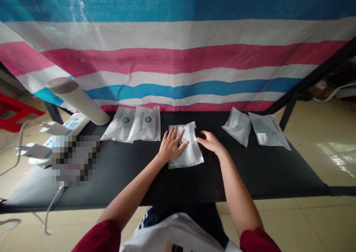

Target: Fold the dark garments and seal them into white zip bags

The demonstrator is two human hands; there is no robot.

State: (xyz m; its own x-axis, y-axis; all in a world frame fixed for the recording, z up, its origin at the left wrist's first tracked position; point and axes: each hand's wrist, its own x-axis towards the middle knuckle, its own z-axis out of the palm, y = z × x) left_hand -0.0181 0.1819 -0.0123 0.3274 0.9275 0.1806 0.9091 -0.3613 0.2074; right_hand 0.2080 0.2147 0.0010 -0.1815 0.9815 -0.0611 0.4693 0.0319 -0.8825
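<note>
Red sleeves (97,237) reach to the black table (250,177), where the left hand (172,145) lies open and flat on a plastic bag (191,155) at frame centre. The right hand (210,142), loosely curled, touches the bag's edge without gripping it.

The big woven plastic sheet (178,64) behind the table has wide stripes of blue, white, pink and white. The flat table top (244,177) is black. The translucent plastic zip bag in the middle (191,151) looks milky white, and the translucent bag at left (146,124) has dark grey print. The plastic stool (16,111) is bright red, the short sleeves (100,237) are dark red, and the floor tiles (306,222) are pale beige.
</note>
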